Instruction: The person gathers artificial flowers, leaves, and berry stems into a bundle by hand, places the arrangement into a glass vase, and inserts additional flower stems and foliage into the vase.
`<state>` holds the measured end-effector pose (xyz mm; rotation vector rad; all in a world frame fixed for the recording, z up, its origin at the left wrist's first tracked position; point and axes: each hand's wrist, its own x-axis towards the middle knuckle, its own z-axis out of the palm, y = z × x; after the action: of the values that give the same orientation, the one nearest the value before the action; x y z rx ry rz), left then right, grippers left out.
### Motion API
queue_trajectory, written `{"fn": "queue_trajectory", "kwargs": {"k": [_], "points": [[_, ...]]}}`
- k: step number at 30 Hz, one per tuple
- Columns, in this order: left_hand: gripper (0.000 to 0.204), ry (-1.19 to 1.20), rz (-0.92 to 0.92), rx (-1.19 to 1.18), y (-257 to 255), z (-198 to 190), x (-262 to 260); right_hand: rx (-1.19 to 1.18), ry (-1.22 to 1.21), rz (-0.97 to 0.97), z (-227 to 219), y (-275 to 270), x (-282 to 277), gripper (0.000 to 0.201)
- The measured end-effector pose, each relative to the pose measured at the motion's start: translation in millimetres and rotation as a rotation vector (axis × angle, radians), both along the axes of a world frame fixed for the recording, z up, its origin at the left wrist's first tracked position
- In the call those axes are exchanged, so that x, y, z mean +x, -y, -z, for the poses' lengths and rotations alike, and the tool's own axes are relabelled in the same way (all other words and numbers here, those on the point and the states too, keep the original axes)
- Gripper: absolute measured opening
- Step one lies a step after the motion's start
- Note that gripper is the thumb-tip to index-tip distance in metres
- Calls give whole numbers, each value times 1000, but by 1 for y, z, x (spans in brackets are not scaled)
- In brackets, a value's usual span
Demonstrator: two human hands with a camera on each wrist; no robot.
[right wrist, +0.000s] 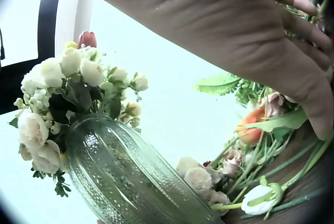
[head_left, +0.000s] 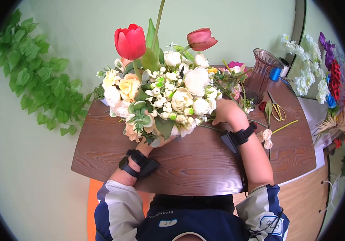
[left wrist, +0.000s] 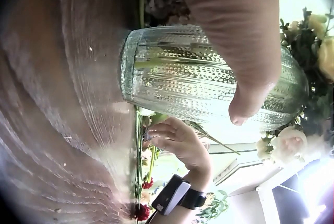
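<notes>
A ribbed, dotted clear glass vase (left wrist: pixel 182 78) stands on the wooden table with a full bouquet (head_left: pixel 196 82) of white and cream flowers in it. My left hand (head_left: pixel 156 141) grips the vase's side, thumb laid across the glass in the left wrist view. From the bouquet rise a red tulip (head_left: pixel 130 42) and a darker pink one (head_left: pixel 201 39). To the right of the vase, my right hand (head_left: pixel 229 113) reaches with extended fingers among loose flowers and stems on the table. Its fingertips are partly cut off in the right wrist view, near a white bud (right wrist: pixel 259 199).
A purple glass vase (head_left: pixel 257 74) stands at the back right, near a blue spool (head_left: pixel 275 73). Gold-handled scissors (head_left: pixel 277 111) lie by cut stems and small pale roses (head_left: pixel 266 136). Ivy (head_left: pixel 39 76) hangs on the left wall; more flowers (head_left: pixel 334 82) line the right.
</notes>
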<state>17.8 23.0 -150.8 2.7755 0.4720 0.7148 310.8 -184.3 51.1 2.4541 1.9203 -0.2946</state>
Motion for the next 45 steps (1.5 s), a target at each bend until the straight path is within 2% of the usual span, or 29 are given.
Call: {"fn": "queue_trajectory", "kwargs": {"k": [1, 2, 3, 4, 5, 6, 7, 9, 11, 12, 14, 16, 17, 19, 20, 24, 25, 26, 27, 29, 31, 33, 35, 37, 39, 43, 44, 45], "points": [[56, 87, 35, -70, 30, -44, 7, 0, 1, 2, 12, -6, -1, 40], [56, 174, 69, -141, 47, -69, 10, 61, -20, -33, 28, -14, -2, 40], [56, 176, 68, -142, 25, -26, 1, 121, -42, -69, 41, -21, -2, 39], [55, 30, 12, -43, 2, 17, -14, 186, -8, -172, 52, -27, 0, 36], [55, -117, -43, 56, -22, 58, -30, 182, -10, -173, 54, -26, -1, 36], [55, -261, -97, 158, -42, 99, -39, 306, -29, -162, 55, -27, -2, 35], [55, -258, -96, 157, -41, 96, -37, 432, -45, -151, 54, -27, -2, 33], [53, -93, -80, -195, -31, 75, -30, 511, -1, -135, 24, -16, -7, 26], [53, -17, -48, -272, -16, 50, -21, 525, 80, 1, -11, -6, -9, 21], [53, 57, -18, -349, -7, 38, -21, 625, 83, 17, -29, 4, -12, 18], [52, 205, 42, -502, -1, -3, 18, 674, 33, 109, -48, 19, -2, 13], [52, 352, 104, -651, 20, -25, 2, 686, -50, 191, -67, 37, 8, 13], [52, 424, 135, -723, 28, -40, 10, 686, -115, 219, -74, 45, 16, 14], [51, 567, 198, -869, 45, -70, 17, 822, -118, 186, -86, 61, 18, 12], [78, 383, 397, -765, 41, -76, 9, 881, -87, 217, -90, 65, 19, 12], [78, 388, 401, -919, 36, -67, 10, 1026, -41, 285, -105, 70, 12, 14], [62, 451, 373, -1101, 38, -66, 12, 1026, -45, 283, -102, 67, 14, 14], [51, 514, 340, -1281, 40, -67, 13, 1132, 13, 194, -98, 62, 16, 16], [51, 513, 336, -1280, 41, -67, 13, 1237, 72, 103, -96, 57, 17, 18], [53, 488, 311, -1038, 42, -66, 14, 1298, 110, 88, -96, 52, 14, 19], [53, 497, 309, -1045, 40, -62, 15, 1523, 58, 82, -97, 49, 10, 19], [53, 504, 303, -1061, 38, -55, 14, 1538, 143, 118, -105, 56, 2, 17], [53, 509, 299, -1076, 37, -48, 11, 1639, -58, 83, -105, 60, 5, 13], [53, 512, 296, -1090, 35, -46, 14, 1731, -102, 14, -107, 61, 6, 7], [53, 516, 294, -1102, 31, -42, 17, 1861, -653, 99, -115, 71, -9, 5], [53, 525, 288, -1131, 30, -30, 9, 1748, -743, 36, -117, 75, -20, 8], [53, 527, 287, -1140, 29, -28, 9, 1652, -683, 52, -116, 72, -21, 10], [53, 529, 286, -1149, 26, -26, 8, 1554, -761, -26, -111, 67, -20, 11]]}}
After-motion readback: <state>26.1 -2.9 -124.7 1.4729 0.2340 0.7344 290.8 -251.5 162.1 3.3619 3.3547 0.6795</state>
